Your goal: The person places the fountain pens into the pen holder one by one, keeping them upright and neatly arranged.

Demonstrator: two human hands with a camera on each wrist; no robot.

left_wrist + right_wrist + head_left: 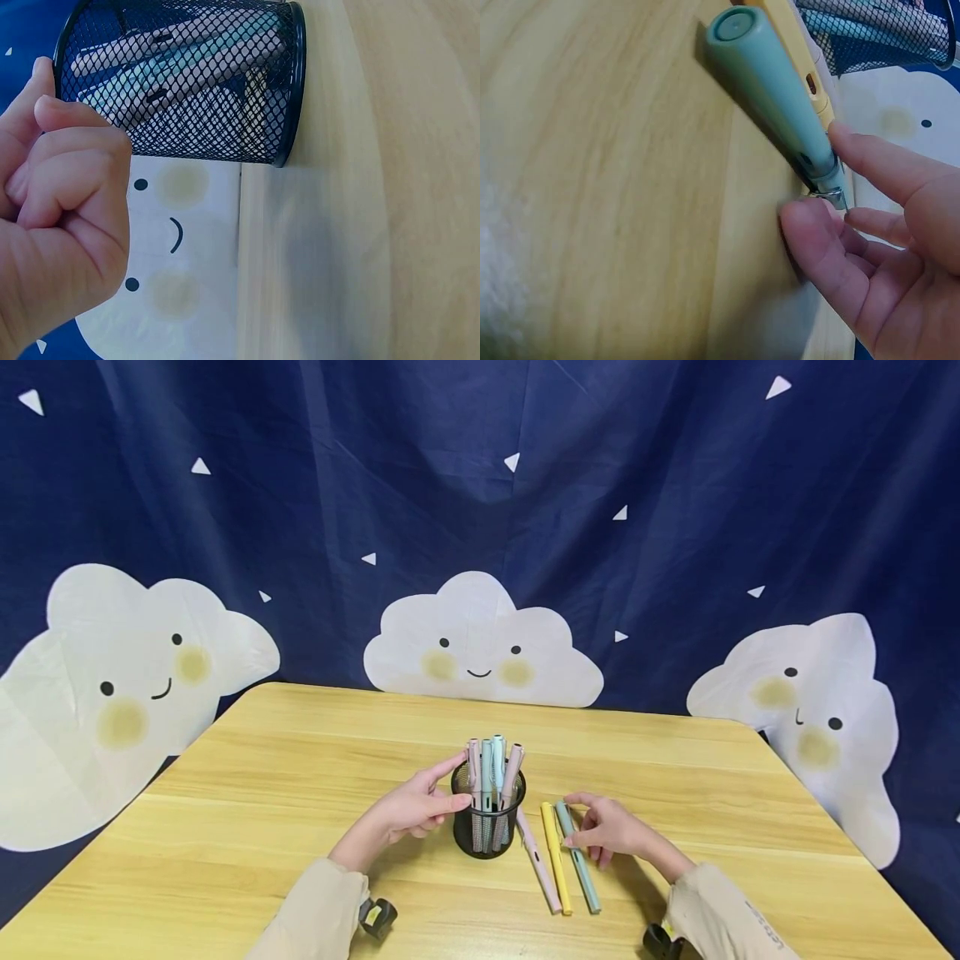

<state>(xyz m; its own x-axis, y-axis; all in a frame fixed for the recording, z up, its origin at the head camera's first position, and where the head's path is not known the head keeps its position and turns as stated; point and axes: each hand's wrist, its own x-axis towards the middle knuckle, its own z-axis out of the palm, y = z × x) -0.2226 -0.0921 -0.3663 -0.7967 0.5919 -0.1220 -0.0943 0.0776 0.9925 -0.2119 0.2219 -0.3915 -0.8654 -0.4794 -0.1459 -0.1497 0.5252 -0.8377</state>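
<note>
My left hand point(411, 811) sits at the left side of the black wire-mesh pen cup point(485, 827). Its thumb and forefinger curl round the cup's rim and wall, the other fingers point(71, 176) tucked into the palm, as the left wrist view shows. Inside the cup stand several pastel pens point(492, 770), pink and pale teal, their caps leaning a little away from my fingers.

Just right of the cup three pens lie side by side on the pale wooden worktop point(225, 827): a pink pen point(538, 861) touching the cup's foot, a yellow pen point(555, 856) beside it, and the sage-green capped pen point(577, 857) nearest my right hand point(611, 832). That hand's thumb and forefinger point(877, 161) pinch the green pen at its metal clip end — the remaining fingers hang loosely spread below it. In the right wrist view the pen's far end looks tilted up off the wood, though I cannot tell how high.

The grip is narrow and near one end, so I judge the pen could swing or slip out and roll against the yellow one. A light cup, held only at its left side, might tip if bumped.

Both forearms, in beige sleeves, rest low and angle inward toward the cup, wrists roughly level.
</note>
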